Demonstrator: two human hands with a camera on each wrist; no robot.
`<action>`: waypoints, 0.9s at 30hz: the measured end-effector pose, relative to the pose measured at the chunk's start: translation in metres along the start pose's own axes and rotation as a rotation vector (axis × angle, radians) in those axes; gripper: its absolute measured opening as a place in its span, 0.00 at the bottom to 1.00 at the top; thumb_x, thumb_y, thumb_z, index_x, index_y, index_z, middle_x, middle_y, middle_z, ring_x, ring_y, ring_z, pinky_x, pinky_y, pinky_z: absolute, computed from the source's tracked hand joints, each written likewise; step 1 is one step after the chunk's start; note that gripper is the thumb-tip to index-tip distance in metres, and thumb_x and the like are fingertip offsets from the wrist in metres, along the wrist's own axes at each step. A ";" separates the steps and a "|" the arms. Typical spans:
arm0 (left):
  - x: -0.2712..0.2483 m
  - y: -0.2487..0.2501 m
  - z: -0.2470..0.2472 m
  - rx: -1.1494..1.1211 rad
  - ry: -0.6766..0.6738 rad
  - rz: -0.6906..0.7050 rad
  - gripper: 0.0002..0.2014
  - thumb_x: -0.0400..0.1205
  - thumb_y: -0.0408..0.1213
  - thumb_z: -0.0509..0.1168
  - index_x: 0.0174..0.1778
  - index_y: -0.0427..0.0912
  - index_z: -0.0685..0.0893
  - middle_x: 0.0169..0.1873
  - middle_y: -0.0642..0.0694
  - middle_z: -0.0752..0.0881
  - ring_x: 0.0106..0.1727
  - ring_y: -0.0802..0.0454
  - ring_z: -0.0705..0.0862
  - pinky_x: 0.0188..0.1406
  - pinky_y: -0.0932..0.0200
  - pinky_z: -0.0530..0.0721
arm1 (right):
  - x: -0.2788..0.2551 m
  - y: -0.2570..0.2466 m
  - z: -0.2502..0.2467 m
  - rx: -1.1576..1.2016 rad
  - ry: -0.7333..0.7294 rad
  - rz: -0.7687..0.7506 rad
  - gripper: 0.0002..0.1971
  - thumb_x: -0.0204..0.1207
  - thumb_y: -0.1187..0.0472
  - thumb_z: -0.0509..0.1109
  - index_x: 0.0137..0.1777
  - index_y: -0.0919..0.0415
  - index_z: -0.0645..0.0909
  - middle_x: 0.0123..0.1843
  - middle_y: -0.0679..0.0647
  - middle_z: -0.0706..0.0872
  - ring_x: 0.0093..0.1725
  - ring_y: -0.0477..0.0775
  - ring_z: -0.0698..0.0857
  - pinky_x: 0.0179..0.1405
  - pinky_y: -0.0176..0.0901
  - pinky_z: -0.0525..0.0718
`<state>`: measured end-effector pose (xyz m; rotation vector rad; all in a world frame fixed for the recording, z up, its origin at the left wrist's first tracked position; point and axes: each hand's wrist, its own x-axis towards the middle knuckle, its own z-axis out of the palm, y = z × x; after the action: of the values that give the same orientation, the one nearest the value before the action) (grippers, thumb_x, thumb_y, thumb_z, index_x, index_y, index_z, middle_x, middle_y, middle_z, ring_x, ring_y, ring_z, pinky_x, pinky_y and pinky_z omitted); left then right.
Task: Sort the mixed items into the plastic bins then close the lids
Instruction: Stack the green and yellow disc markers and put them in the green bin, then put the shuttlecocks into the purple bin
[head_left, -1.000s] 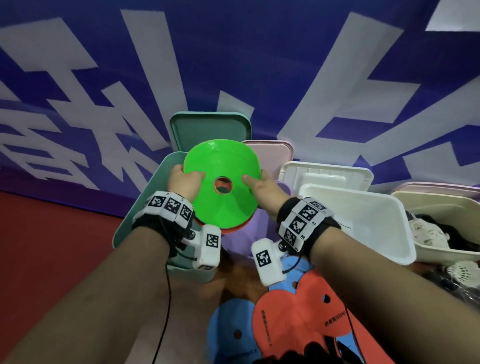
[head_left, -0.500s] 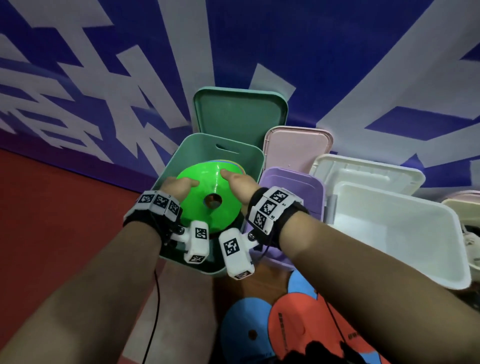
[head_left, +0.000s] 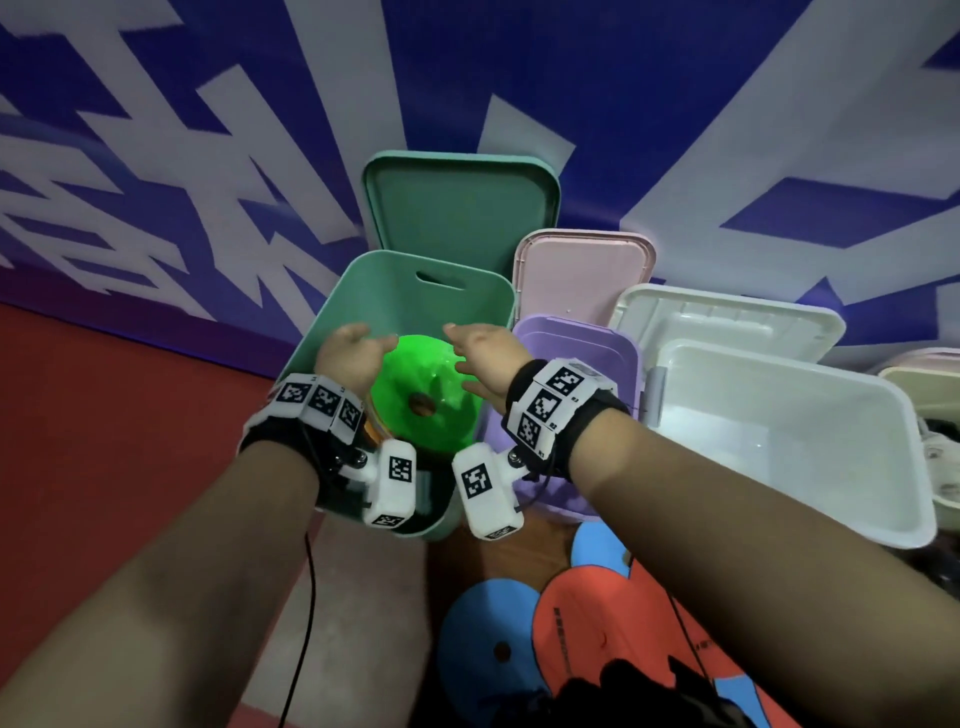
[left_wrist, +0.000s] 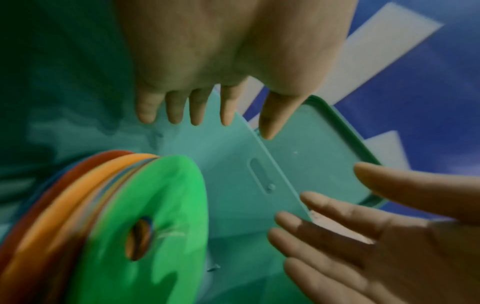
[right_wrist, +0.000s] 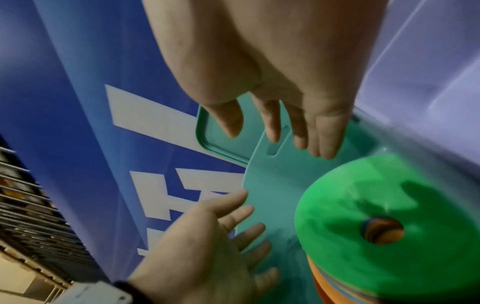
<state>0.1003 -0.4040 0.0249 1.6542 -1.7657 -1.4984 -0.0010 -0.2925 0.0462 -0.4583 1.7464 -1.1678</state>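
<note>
Two hands (head_left: 415, 358), both released, flank one green cone stack (head_left: 423, 400) inside one teal bin (head_left: 363, 291).

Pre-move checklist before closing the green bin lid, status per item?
1. Left hand empty: ok, fingers straight, holding nothing.
2. Right hand empty: ok, open, off the stack.
3. Disc stack inside green bin: ok, green disc on top.
4. Stack below the bin rim: cannot tell; it looks tilted.
5. Green lid reachable: ok, standing behind the bin, not yet on.
6. Sorting finished: not ok, blue disc and red paddle-shaped items lie on the floor.
</note>
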 end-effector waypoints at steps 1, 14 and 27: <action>-0.004 0.007 0.004 -0.054 0.007 0.055 0.13 0.81 0.33 0.67 0.60 0.34 0.81 0.58 0.37 0.84 0.63 0.48 0.80 0.61 0.70 0.77 | -0.006 -0.001 -0.007 0.066 0.011 -0.014 0.06 0.84 0.58 0.61 0.50 0.54 0.80 0.54 0.58 0.80 0.50 0.56 0.81 0.57 0.50 0.81; -0.156 0.086 0.147 -0.046 -0.357 0.504 0.11 0.80 0.32 0.66 0.58 0.41 0.81 0.43 0.44 0.86 0.43 0.49 0.85 0.43 0.60 0.82 | -0.141 0.044 -0.161 0.188 0.342 -0.215 0.11 0.79 0.70 0.63 0.36 0.58 0.78 0.36 0.56 0.83 0.32 0.50 0.81 0.30 0.34 0.77; -0.306 0.033 0.366 0.219 -0.715 0.327 0.05 0.80 0.37 0.65 0.50 0.45 0.83 0.47 0.44 0.88 0.48 0.49 0.88 0.57 0.51 0.83 | -0.261 0.228 -0.373 0.042 0.786 0.102 0.04 0.74 0.69 0.69 0.41 0.61 0.84 0.33 0.55 0.82 0.32 0.53 0.80 0.22 0.23 0.73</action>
<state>-0.1133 0.0239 0.0278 0.8627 -2.4827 -1.9203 -0.1543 0.1919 0.0148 0.1546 2.3585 -1.4133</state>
